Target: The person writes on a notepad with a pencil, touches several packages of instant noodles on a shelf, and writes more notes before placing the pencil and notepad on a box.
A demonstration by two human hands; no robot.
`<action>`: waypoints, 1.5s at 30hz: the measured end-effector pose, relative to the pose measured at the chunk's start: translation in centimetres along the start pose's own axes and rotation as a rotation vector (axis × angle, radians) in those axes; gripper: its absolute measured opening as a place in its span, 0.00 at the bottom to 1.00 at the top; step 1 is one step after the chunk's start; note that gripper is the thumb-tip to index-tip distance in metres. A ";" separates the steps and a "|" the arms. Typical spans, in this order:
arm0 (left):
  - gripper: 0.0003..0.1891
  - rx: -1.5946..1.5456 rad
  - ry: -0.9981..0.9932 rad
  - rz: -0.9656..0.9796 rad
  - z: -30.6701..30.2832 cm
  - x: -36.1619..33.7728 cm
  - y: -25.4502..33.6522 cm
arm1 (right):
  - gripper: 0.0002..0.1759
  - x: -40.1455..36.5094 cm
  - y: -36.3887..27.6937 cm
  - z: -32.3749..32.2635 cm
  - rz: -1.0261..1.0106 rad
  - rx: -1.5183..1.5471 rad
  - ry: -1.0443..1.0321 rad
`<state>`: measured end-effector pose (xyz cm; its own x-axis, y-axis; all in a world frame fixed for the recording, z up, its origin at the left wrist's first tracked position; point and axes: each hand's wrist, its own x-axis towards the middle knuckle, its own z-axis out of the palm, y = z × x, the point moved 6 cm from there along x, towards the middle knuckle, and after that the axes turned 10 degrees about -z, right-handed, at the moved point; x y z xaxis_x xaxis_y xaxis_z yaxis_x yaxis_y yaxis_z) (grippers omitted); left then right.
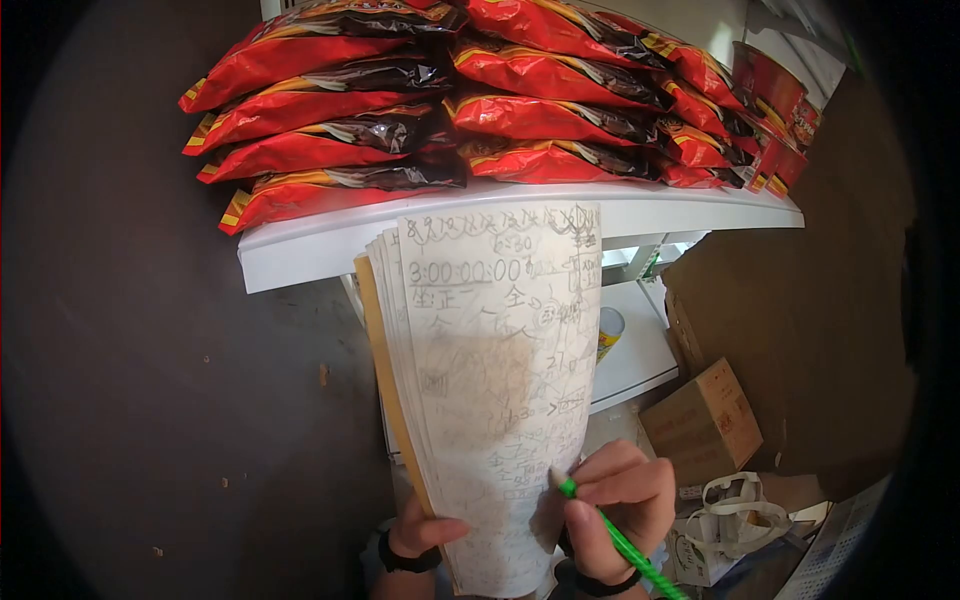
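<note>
On my feed, the notebook (470, 400) is held page-up in front of the shelf (330, 252). I see the left hand (420, 535) pinching its lower left edge, thumb over the page, presumably to steady it. The right hand (620, 505) pinches a green pencil (628, 548) near its tip, probably for control. Red packets (330, 90) lie flat in stacks, likely to save space.
</note>
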<state>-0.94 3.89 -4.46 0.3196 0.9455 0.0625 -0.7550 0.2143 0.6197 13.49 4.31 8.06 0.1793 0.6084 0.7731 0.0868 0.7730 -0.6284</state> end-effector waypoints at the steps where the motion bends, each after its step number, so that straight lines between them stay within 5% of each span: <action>1: 0.38 0.004 0.004 0.007 0.0 0.0 0.1 | 0.11 0.4 -0.2 0.1 -0.066 0.051 -0.168; 2: 0.38 0.004 0.004 0.007 -0.2 -0.1 0.0 | 0.10 0.6 -0.5 0.5 -0.132 0.102 -0.337; 6: 0.36 0.042 0.012 -0.015 -0.5 -0.2 -0.1 | 0.10 0.7 -0.8 0.9 -0.161 0.081 -0.434; 11: 0.35 -0.010 -0.025 0.014 -0.3 0.0 -0.2 | 0.12 0.2 -0.3 -0.1 0.025 0.147 0.047; 16: 0.37 0.028 -0.058 -0.004 -0.3 0.2 -0.6 | 0.13 0.5 -0.4 -0.1 -0.037 0.075 0.101; 19: 0.37 0.015 -0.037 -0.018 0.0 0.3 -0.2 | 0.12 0.8 -0.7 -0.1 -0.121 0.072 -0.041; 21: 0.37 0.025 -0.022 -0.012 0.2 0.2 0.0 | 0.10 1.1 -1.8 1.3 -0.258 -0.001 -0.418; 26: 0.37 0.050 -0.022 -0.018 0.2 0.1 0.1 | 0.08 1.2 -2.1 1.5 -0.276 -0.055 -0.476; 29: 0.36 0.053 -0.010 0.004 0.0 0.2 -0.1 | 0.09 0.7 -1.8 1.1 -0.222 -0.074 -0.368; 32: 0.35 0.048 -0.012 -0.016 -0.2 0.2 -0.2 | 0.11 0.1 -0.4 -0.5 0.006 -0.107 0.006; 36: 0.35 0.053 -0.020 0.022 -0.1 0.0 0.2 | 0.11 0.3 -0.2 -0.9 0.046 -0.109 0.065; 38: 0.35 0.044 -0.012 0.022 0.0 -0.1 0.1 | 0.10 0.4 -0.9 0.1 -0.172 0.000 -0.184; 41: 0.35 -0.009 0.044 0.048 -0.5 -0.2 -0.2 | 0.09 0.9 -1.5 1.3 -0.207 -0.016 -0.380; 43: 0.35 0.021 0.036 0.028 -0.7 -0.2 -0.4 | 0.09 0.3 -1.4 1.3 -0.183 -0.023 -0.355; 45: 0.36 0.027 0.023 0.008 -0.4 0.0 -0.1 | 0.10 0.1 -0.5 0.0 -0.059 -0.021 -0.074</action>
<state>-1.06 3.94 -4.84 0.3005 0.9525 0.0494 -0.7413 0.2007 0.6404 13.48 3.96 8.42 0.1008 0.5738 0.8128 0.1159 0.8046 -0.5824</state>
